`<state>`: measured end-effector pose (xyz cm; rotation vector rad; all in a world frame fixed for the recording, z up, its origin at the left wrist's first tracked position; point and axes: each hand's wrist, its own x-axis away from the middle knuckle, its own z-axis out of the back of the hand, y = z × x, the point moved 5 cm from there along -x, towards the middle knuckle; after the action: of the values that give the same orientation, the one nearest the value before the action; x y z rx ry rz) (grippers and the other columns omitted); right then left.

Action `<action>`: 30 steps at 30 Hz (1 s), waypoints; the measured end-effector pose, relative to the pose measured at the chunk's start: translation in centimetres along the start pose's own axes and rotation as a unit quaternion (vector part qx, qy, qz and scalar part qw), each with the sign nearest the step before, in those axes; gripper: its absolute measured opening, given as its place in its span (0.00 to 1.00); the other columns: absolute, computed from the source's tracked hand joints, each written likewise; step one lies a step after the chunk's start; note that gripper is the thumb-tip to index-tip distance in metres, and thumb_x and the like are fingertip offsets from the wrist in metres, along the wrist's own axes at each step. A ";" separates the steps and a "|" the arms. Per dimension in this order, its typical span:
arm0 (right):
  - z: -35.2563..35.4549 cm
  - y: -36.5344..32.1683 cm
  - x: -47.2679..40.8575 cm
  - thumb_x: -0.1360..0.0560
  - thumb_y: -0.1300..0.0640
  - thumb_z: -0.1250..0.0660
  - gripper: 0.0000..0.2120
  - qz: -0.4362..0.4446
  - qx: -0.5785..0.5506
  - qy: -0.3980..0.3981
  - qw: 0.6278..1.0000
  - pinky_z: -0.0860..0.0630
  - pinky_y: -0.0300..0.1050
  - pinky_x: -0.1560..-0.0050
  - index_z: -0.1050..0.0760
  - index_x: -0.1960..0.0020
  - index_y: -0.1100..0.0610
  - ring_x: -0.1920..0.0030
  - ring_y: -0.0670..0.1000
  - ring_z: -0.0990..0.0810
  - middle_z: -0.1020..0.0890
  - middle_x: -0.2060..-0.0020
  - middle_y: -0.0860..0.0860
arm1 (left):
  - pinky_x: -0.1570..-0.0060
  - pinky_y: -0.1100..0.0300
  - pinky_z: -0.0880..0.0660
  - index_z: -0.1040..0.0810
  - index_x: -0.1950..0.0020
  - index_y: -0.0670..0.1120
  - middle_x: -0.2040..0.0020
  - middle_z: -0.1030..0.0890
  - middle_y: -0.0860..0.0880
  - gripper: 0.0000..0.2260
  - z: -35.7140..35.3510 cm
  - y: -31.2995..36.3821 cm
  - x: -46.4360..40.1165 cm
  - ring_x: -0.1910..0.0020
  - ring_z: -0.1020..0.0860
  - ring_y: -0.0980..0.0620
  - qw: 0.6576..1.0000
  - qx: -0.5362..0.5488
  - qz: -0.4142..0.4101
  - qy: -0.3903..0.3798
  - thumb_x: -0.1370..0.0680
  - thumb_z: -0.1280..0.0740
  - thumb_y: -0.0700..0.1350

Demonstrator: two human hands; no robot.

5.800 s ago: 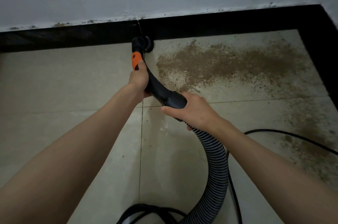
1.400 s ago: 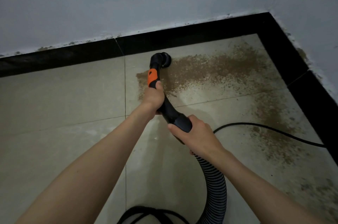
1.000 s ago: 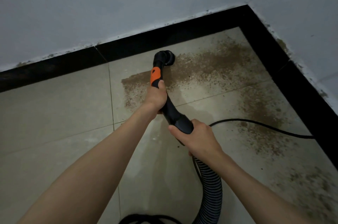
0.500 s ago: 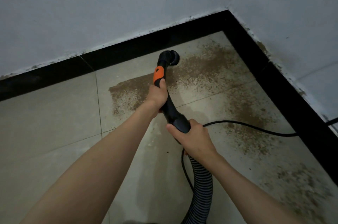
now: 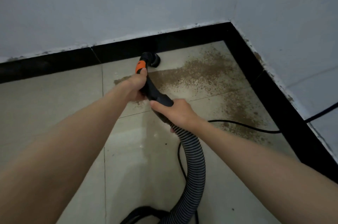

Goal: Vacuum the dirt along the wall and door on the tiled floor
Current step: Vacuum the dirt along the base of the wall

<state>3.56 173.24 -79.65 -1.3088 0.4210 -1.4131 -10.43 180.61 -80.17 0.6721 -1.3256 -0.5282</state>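
A black vacuum handle with an orange band point(image 5: 140, 65) ends in a round brush nozzle point(image 5: 154, 61) pressed to the floor against the black skirting point(image 5: 117, 53). My left hand point(image 5: 136, 86) grips the handle just below the orange band. My right hand point(image 5: 175, 112) grips its lower end where the ribbed grey hose point(image 5: 193, 165) begins. Brown dirt point(image 5: 204, 73) spreads over the beige tiles to the right of the nozzle, toward the corner, and down along the right skirting point(image 5: 243, 114).
A thin black power cord point(image 5: 247, 128) runs across the dirty tile to the right wall. The white wall point(image 5: 128, 4) meets a second wall point(image 5: 292, 31) at the corner, upper right. More black cable point(image 5: 142, 214) lies by the hose at the bottom.
The nozzle has gone forward from the dirt patch up to the skirting. A strip of tile near the wall now looks cleaner. The view has swung left, so the corner sits further right.
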 end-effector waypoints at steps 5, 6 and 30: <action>-2.1 -4.3 -0.3 0.29 0.35 0.30 0.29 0.010 -0.010 -0.055 0.998 0.23 0.41 0.73 0.24 0.49 0.63 0.73 0.50 0.20 0.20 0.62 0.57 | 0.51 0.50 0.27 0.40 0.28 0.42 0.36 0.27 0.40 0.24 5.4 0.6 1.1 0.43 0.24 0.42 0.998 0.051 -0.011 0.039 0.18 0.47 0.56; -3.0 -4.6 -0.3 0.29 0.36 0.30 0.29 0.012 -0.005 -0.066 0.998 0.22 0.41 0.73 0.24 0.50 0.63 0.73 0.49 0.20 0.20 0.63 0.56 | 0.51 0.49 0.27 0.40 0.28 0.42 0.36 0.27 0.40 0.24 6.5 0.2 1.2 0.42 0.25 0.42 0.997 0.058 -0.008 0.046 0.18 0.48 0.56; -9.3 -3.2 2.3 0.32 0.33 0.30 0.26 0.054 0.117 -0.116 0.985 0.19 0.48 0.68 0.24 0.59 0.58 0.74 0.51 0.20 0.20 0.69 0.51 | 0.54 0.49 0.27 0.41 0.28 0.40 0.49 0.27 0.42 0.23 12.3 -7.4 3.6 0.55 0.26 0.45 0.988 0.131 0.005 0.081 0.17 0.49 0.54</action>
<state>-5.36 168.60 -78.92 -1.2224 0.1611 -1.1645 -21.67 171.10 -81.60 0.9059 -1.2554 -0.2856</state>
